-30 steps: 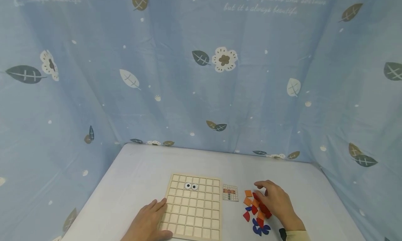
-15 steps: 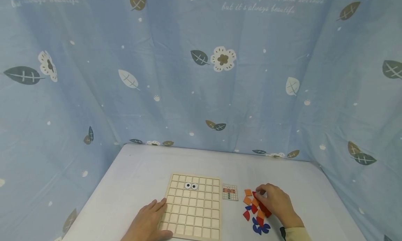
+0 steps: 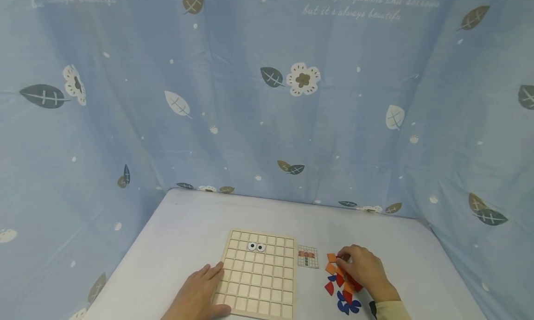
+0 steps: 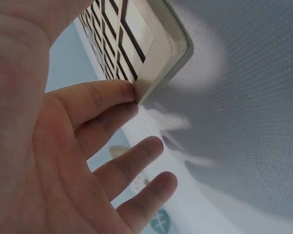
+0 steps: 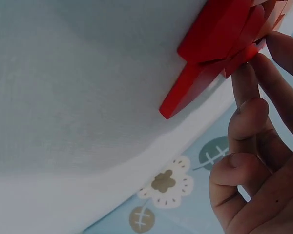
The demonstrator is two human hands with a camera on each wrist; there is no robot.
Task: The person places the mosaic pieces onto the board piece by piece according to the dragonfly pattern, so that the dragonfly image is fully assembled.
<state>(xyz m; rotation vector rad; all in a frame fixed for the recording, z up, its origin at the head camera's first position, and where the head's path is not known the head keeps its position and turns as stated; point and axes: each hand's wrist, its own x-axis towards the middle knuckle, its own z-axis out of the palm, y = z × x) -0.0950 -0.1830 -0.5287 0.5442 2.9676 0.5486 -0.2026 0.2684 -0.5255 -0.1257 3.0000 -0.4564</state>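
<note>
Change: since 1.0 s ago our right hand (image 3: 362, 270) has drawn its fingers in. They were spread over the pile then; now they're curled down at the pile's upper edge, by the orange squares. Head cam shifted a bit too, so the backdrop sits slightly further right in frame.
Meaning: we judge a pick is under way. Whether a piece is actually pinched, we can't tell; no piece looks lifted.
Pieces: pile of red, orange & blue tiles (image 3: 340, 285), lower right of centre in head view, flat on the table (image 3: 192, 218), partly under the right hand. Right wrist view shows red tiles (image 5: 212, 44) stacked at upper right.
Right fingers: bent, fingertips (image 5: 244, 80) touching the edge of the red tiles; grip not clear.
Left hand: left hand (image 3: 196, 294), bottom of frame, left of centre, unchanged vs earlier. Fingers straight & slightly spread; fingertips (image 4: 118, 92) press against the board's left edge.
Board: wooden grid board (image 3: 258, 276) at bottom centre, same spot as before, cells bare except the googly eyes (image 3: 256, 246) in its upper rows.
Card: small pattern card (image 3: 308, 256) just right of the board, between board & pile, not moved.
Backdrop: blue leaf-print cloth (image 3: 267, 102) behind & on both sides of the table.
</note>
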